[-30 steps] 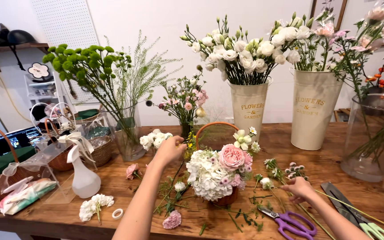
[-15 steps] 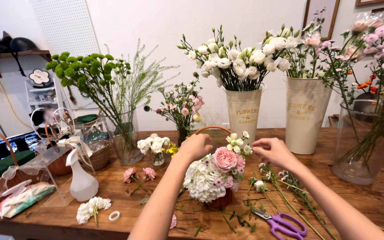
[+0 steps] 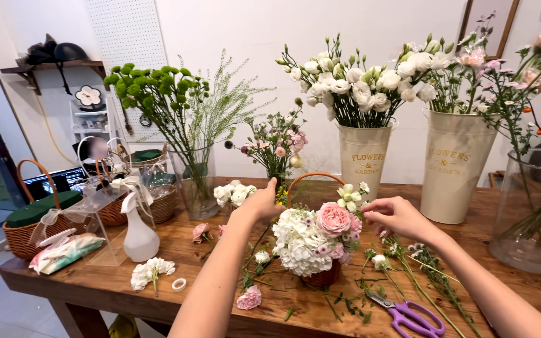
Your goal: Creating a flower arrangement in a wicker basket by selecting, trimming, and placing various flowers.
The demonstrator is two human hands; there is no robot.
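Flower basket (image 3: pixel 318 245) sits mid-table, toward the front edge. Left hand (image 3: pixel 259 203) at its left rear, by the handle, fingers loosely curled, holding nothing visible. Right hand (image 3: pixel 397 216) just right of the pink rose (image 3: pixel 333 219), fingers pinched narrow; contents unclear. Purple scissors (image 3: pixel 410 316) near front edge.

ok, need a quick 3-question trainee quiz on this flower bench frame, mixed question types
1. True or false: the purple scissors lie on the table, in neither hand.
2. Which hand is at the basket handle? A) left hand B) right hand
3. Fill in: the large bloom in the flower basket beside the white cluster is ____ in colour.

Key: 1 true; 2 A; 3 pink. The pink rose sits just left of the right hand's fingers.
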